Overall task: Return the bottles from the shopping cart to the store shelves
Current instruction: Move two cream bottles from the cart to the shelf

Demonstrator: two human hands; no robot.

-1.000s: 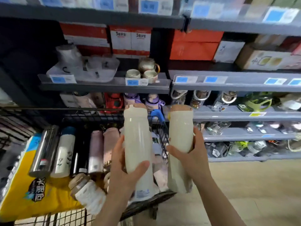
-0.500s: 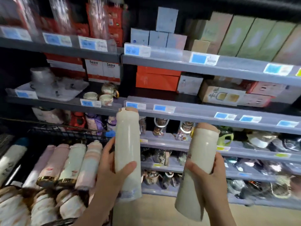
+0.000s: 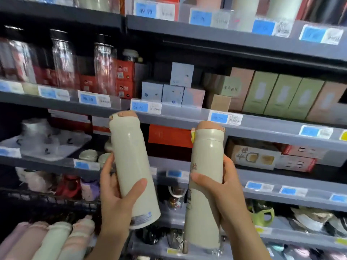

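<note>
- Bottles: two cream ones with peach caps are held up side by side in front of the shelves (image 3: 187, 119), one in each hand, apart from each other.
- Left bottle (image 3: 131, 166) is upright, tilted a little with its cap toward the left; its cap reaches the front rail of the shelf with the blue price tags (image 3: 139, 106).
- Left hand (image 3: 114, 199) grasps this bottle around its lower half: the thumb (image 3: 138, 186) lies across the front, the fingers wrap behind on the left side, and the base with a printed label sticks out below the palm.
- Right bottle (image 3: 204, 184) stands nearly straight, its cap just below the same rail and a small yellow tab on the left of its lid.
- Right hand (image 3: 225, 194) grasps it at mid-height: the thumb presses on the front left, the fingers curl round the right side and back, and the lower body hangs below the grip.
- Cart (image 3: 47, 203): its dark wire rim shows at the lower left, with more bottles (image 3: 56, 239) in pink and cream lying side by side at the bottom left corner.
- Boxes (image 3: 281, 96), green and pink, stand on the shelf above the right bottle; pale blue boxes (image 3: 169, 91) sit to their left.
- Clear bottles (image 3: 105, 68) with dark lids stand on the upper left shelf.
- Red box (image 3: 169, 136) sits on the shelf between the two held bottles, behind them.
</note>
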